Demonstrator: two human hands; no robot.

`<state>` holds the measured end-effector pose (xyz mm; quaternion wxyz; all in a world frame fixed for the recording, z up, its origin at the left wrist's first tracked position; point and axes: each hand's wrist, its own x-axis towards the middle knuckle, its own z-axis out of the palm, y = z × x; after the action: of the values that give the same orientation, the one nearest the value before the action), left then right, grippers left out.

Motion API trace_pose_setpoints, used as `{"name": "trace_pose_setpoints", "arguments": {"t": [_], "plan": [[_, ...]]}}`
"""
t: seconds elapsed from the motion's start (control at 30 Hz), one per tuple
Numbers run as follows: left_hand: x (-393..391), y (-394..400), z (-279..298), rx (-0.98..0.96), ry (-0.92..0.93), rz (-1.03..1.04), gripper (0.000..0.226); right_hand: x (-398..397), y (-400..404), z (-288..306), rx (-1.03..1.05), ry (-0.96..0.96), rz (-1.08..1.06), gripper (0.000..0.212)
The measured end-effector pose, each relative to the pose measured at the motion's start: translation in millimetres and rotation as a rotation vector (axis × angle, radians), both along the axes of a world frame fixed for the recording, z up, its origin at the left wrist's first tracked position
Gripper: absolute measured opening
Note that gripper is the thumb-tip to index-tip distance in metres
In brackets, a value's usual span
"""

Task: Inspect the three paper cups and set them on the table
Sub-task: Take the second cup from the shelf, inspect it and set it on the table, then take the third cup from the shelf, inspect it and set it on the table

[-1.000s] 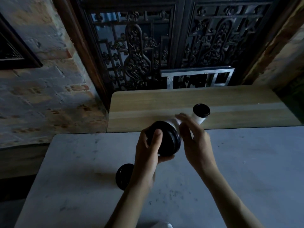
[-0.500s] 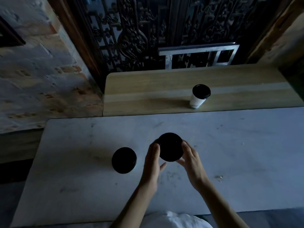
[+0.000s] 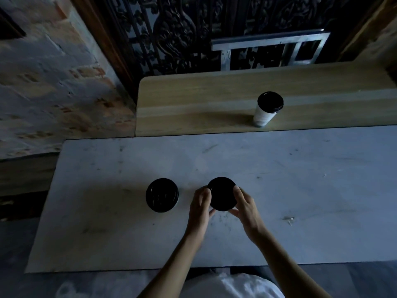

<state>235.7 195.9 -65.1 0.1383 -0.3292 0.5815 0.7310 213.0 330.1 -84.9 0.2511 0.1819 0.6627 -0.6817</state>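
Three black-lidded paper cups are in view. The middle cup [image 3: 222,193] stands upright on the grey table [image 3: 300,190], seen from above so only its lid shows. My left hand [image 3: 200,203] and my right hand [image 3: 245,204] wrap its sides, fingers curled around it. A second cup [image 3: 162,197] stands upright just left of my left hand, untouched. The third cup [image 3: 267,109], white with a black lid, stands alone on the wooden table [image 3: 193,100] behind.
The wooden table butts against the grey table's far edge. A brick wall [image 3: 53,82] runs along the left. A dark carved screen [image 3: 182,29] and a metal frame [image 3: 268,48] stand behind the wooden table. A small scrap [image 3: 289,219] lies at the right.
One second ago I held the middle cup tilted up in the air with both hands. It has come down upright onto the grey table, and my view has tipped downward.
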Motion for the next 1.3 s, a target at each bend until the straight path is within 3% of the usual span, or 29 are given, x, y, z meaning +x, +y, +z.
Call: {"name": "trace_pose_setpoints", "arguments": {"t": [0.2,0.3,0.43,0.6,0.77,1.03,1.17,1.3], "plan": [[-0.9,-0.1,1.2,0.017,-0.022,0.025,0.024,-2.0,3.1,-1.0,-0.013,-0.005,0.027,0.043],[0.8,-1.4,1.8,0.0,-0.036,0.032,0.034,-1.1,5.9,-3.0,-0.021,0.002,0.033,0.044],[-0.2,-3.7,4.2,-0.112,-0.036,0.008,0.041,-1.9,11.7,-3.1,-0.04,0.029,0.034,0.061],[-20.2,-4.4,21.3,-0.278,0.105,-0.081,0.048,-19.0,32.9,4.1,-0.032,0.078,-0.003,0.074],[-78.9,-3.0,28.9,-0.451,0.22,-0.092,0.041,-64.0,72.3,13.8,0.002,0.149,-0.089,0.071],[-206.1,58.0,26.4,-0.43,0.305,-0.145,0.041,-175.1,137.8,13.1,0.062,0.22,-0.245,0.071],[-265.8,95.2,17.9,-0.54,0.333,-0.286,0.042,-230.2,150.7,-11.8,0.081,0.177,-0.234,0.071],[-315.7,124.5,2.7,-0.788,0.41,-0.497,0.047,-268.6,153.1,-40.9,0.099,0.179,-0.134,0.089]]}}
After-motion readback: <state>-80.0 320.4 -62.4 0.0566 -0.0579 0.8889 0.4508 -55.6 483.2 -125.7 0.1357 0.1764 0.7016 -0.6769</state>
